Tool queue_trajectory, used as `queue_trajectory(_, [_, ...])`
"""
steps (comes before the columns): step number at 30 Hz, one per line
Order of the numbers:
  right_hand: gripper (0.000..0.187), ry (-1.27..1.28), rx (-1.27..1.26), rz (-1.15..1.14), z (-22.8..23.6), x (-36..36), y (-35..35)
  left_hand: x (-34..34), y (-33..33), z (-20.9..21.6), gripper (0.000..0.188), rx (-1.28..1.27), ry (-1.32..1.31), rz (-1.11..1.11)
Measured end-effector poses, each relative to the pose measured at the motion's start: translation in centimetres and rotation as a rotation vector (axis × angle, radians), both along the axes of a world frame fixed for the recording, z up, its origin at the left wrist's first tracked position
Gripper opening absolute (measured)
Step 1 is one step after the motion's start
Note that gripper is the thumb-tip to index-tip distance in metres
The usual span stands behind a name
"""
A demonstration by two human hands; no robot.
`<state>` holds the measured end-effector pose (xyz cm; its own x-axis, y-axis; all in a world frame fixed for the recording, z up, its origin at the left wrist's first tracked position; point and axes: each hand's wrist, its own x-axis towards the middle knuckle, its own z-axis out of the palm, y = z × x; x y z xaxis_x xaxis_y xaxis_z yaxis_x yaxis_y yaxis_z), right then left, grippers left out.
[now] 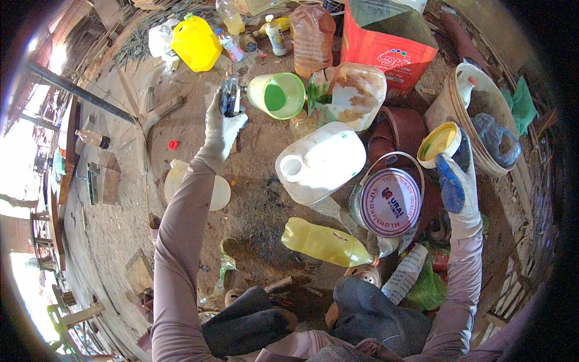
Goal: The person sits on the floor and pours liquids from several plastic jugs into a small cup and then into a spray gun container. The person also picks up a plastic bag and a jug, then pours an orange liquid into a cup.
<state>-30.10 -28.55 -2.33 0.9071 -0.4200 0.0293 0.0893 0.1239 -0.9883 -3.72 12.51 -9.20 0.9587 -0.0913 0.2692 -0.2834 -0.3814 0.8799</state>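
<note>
My left hand (224, 128), in a white glove, reaches out over the ground with its fingers around a small dark, shiny container-like object (230, 96). Just to its right lies a pale green tub (260, 95), tipped so its green inside shows. On the right, my right hand (456, 184), in a blue and white glove, grips a round lid (439, 143) with a yellow rim and stained underside. Below that lid stands a paint can (391, 202) with a printed white top and raised wire handle. A white jug (322, 160) lies between my two arms.
A yellow jug (196, 43) and several bottles stand at the back. Behind is a red square tin (386, 54). At right, a large bucket (446, 99) contains a blue bag. A yellowish bottle (329, 242) lies near my knees. Wooden legs (146, 117) stand at left.
</note>
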Motion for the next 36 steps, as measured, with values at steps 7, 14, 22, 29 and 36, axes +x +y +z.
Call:
queue_trajectory(7, [0.067, -0.019, 0.096, 0.025, -0.2, -0.1, 0.6, 0.0, -0.8, 0.2, 0.057, -0.001, -0.004, 0.056])
queue_trajectory(14, [0.066, -0.002, 0.102, 0.039, -0.5, -0.1, 0.9, 0.1, -0.7, -0.1, 0.046, -0.094, 0.151, 0.018])
queue_trajectory(22, [0.061, -0.001, 0.144, 0.079, -1.0, -0.1, 0.8, 0.1, 1.1, -0.9, 0.025, -0.314, 0.493, -0.192])
queue_trajectory(29, [0.057, -0.008, 0.075, 0.129, -1.4, 0.1, 0.9, -0.6, 2.0, -1.6, 0.022, -0.295, 0.481, -0.235])
queue_trajectory(36, [0.058, -0.01, 0.103, 0.138, -1.2, 0.6, 1.9, -1.3, 2.3, -1.5, 0.039, -0.106, 0.205, -0.105])
